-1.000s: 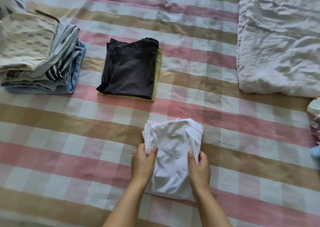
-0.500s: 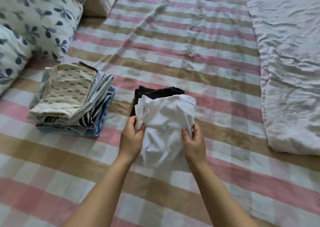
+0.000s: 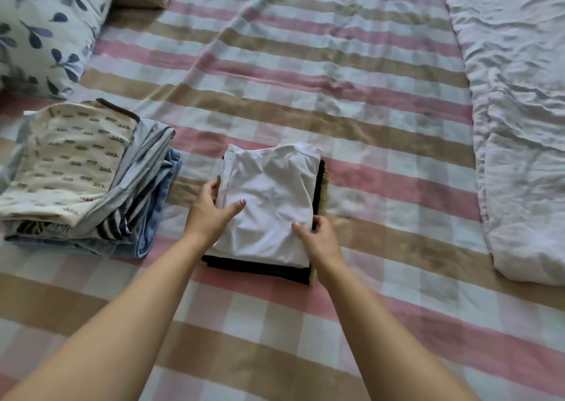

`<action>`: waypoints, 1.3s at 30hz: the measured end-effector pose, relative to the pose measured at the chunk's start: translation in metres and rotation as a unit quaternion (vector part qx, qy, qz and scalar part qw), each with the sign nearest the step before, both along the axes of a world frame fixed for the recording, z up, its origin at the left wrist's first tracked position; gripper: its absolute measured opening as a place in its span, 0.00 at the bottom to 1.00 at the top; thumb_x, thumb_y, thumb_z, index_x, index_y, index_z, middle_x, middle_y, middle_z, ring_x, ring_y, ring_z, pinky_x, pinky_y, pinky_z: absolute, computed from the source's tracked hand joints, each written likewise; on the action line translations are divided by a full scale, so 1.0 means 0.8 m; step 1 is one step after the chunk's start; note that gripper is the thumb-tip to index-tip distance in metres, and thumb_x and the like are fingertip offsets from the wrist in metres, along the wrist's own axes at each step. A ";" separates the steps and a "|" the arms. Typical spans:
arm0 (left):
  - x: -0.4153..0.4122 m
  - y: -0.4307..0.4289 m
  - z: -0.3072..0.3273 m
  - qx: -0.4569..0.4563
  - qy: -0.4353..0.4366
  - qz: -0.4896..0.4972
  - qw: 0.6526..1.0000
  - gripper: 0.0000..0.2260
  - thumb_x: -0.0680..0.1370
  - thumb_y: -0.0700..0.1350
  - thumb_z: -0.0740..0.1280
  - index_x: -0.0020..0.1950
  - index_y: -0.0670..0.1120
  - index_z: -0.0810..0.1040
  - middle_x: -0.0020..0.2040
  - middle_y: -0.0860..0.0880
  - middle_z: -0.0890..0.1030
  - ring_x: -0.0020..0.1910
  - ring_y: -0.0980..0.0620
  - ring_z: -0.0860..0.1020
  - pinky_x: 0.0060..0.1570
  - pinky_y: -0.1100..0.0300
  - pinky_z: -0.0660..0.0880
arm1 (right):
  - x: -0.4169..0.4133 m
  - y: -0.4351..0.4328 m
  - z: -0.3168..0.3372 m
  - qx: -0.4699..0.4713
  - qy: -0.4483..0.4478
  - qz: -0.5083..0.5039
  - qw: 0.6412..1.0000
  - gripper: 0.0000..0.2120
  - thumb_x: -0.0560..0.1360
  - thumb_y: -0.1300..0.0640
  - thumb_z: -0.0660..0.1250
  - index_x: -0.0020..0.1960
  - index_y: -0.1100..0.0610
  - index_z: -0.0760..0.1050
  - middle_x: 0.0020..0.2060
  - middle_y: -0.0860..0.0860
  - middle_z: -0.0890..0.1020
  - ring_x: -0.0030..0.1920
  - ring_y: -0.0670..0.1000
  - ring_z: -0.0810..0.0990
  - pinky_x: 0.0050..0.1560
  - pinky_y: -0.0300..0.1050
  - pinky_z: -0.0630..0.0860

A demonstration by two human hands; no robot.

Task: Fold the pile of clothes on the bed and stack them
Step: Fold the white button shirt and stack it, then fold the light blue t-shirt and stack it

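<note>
Head view: your folded white garment lay on the black garment on the bed, its long axis running away from you. Your left hand pinched its left edge, thumb on top; your right hand gripped the near right edge, fingers curled round it.

A second ago I had the folded white shirt lying flat on the bed close to me, and half a second ago it was lifted in front of the black shirt. Now it rests on top of the black shirt, which shows only along its near and right edges. My left hand and right hand moved forward with it, still pinching its sides.
</note>
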State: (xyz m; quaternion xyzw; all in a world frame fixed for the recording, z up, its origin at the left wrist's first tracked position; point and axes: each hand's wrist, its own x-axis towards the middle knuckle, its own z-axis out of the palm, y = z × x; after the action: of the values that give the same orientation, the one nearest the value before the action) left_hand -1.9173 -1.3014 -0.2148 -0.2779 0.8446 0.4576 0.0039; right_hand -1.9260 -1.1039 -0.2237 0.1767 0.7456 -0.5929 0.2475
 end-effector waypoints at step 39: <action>0.263 0.713 0.138 -0.101 0.063 -0.603 0.788 0.12 0.79 0.47 0.60 0.62 0.52 0.73 0.54 0.56 0.76 0.51 0.57 0.76 0.46 0.66 0.71 | 0.404 0.665 0.179 0.455 0.060 -0.135 0.878 0.07 0.78 0.52 0.60 0.51 0.51 0.76 0.48 0.46 0.79 0.49 0.47 0.75 0.42 0.40 0.72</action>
State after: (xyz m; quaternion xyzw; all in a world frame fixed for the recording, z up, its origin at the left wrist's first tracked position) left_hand -1.7069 -0.7307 -0.1048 0.3192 0.8802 0.2905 0.1976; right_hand -1.6028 -0.5718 -0.0807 0.3330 0.9155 -0.2254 0.0122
